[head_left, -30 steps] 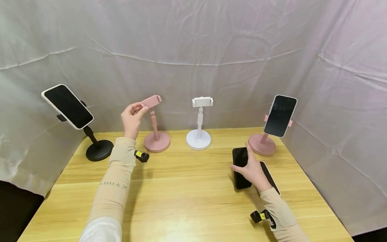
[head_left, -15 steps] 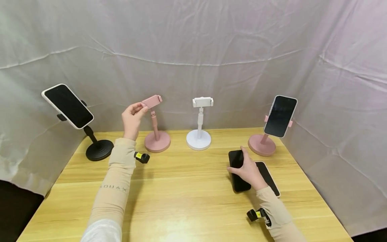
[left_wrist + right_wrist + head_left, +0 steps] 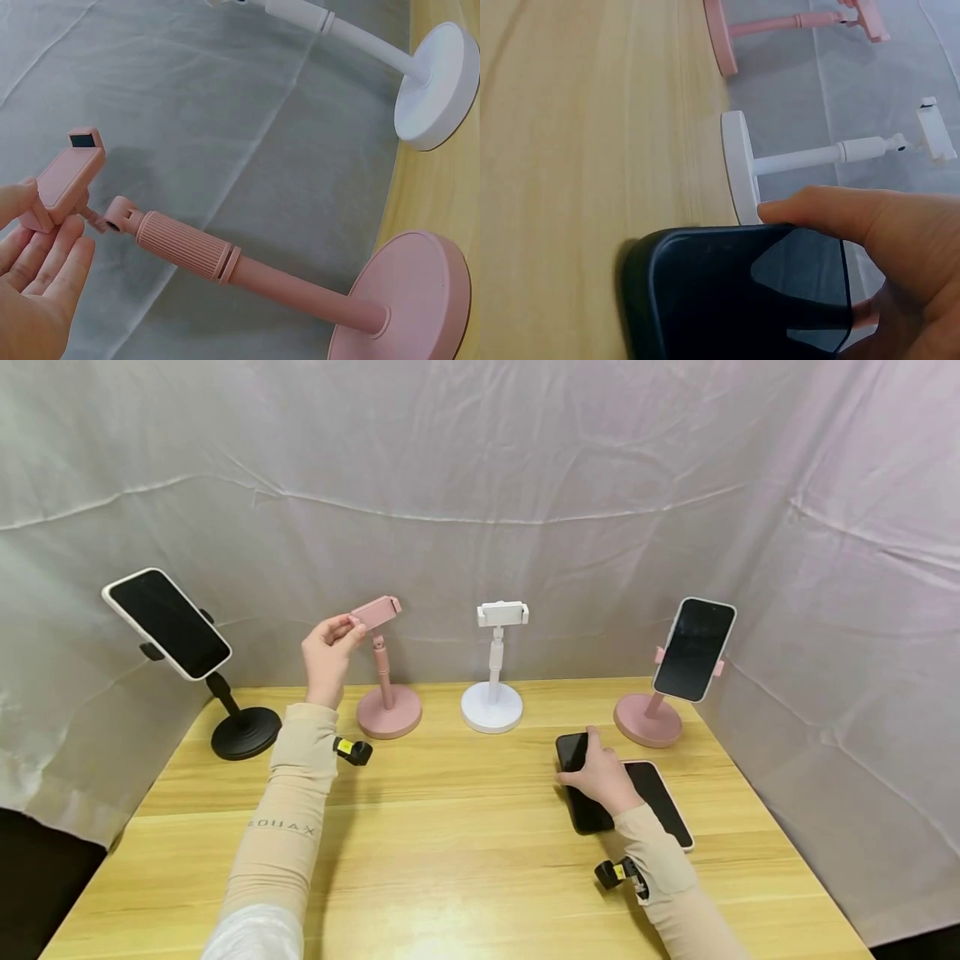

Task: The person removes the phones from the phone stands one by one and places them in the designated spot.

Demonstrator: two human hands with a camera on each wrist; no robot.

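Note:
At the left, my left hand (image 3: 324, 662) pinches the near end of the clamp (image 3: 69, 177) on a pink phone stand (image 3: 389, 712). Thumb and fingertips lie on opposite sides of that clamp end, and nothing sits in the clamp. On the right side, a black phone (image 3: 587, 810) is gripped across its width by my right hand (image 3: 602, 777). The right thumb lies along one edge in the right wrist view, while the other fingers are mostly hidden behind the phone. Whether the phone touches the tabletop I cannot tell. A light-cased phone (image 3: 660, 797) lies beside it, partly covered by my wrist.
A white phone stand (image 3: 492, 708) with a bare clamp stands mid-back. At far left a black stand (image 3: 246, 732) holds a white-cased phone (image 3: 169, 623). At back right another pink stand (image 3: 648, 721) holds a phone (image 3: 694, 649). Grey cloth (image 3: 450, 460) hangs behind the wooden table (image 3: 442, 827).
My right hand has moved left with the black phone, uncovering more of the light-cased phone. My left hand stays on the pink clamp.

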